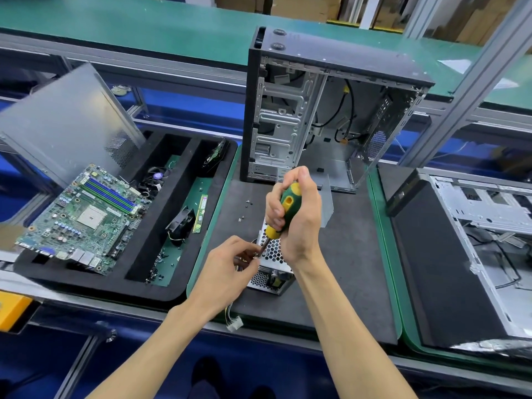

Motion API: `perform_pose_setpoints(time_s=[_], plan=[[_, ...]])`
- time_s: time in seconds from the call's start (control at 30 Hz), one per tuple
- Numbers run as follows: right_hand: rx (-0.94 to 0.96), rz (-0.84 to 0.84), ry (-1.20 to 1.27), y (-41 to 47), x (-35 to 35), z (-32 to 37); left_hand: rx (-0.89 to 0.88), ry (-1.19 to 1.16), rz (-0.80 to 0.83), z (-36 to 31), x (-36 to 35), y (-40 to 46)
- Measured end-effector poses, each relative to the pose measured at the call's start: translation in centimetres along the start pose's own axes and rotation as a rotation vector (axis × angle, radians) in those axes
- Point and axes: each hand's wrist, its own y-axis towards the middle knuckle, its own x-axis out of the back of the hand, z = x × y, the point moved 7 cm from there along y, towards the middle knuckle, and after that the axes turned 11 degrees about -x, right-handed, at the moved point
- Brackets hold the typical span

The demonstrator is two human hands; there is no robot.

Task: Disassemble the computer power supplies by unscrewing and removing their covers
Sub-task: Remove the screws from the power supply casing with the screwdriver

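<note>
On the dark worktop, with bare mat to its right, one power supply sits near the front edge before one open case, the right hand gripping one screwdriver, the left hand pinching at its tip.

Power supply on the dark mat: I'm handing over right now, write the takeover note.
Right hand grips the green-and-yellow screwdriver, tip down at the power supply.
Left hand pinches at the tip, seemingly steadying a screw.
Power supply lies on the dark mat in front of the open case, its cover on.
Loose screws lie behind it.
Left: finish unscrewing, lift the cover.
</note>
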Motion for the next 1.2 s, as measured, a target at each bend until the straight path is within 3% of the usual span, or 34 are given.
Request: perform_pose_setpoints(time_s=[0.37, 0.8, 1.2], plan=[[0.009, 0.025, 0.046, -0.2, 0.2, 0.3, 0.018, 0.097, 0.012, -0.4, 0.2, 0.5], [0.039, 0.011, 0.103, -0.2, 0.8, 1.4, 0.004, -0.004, 0.038, -0.3, 0.4, -0.1], [0.041, 0.017, -0.074, -0.6, -0.2, 0.4, 0.014, -0.016, 0.004, -0.2, 0.4, -0.3]])
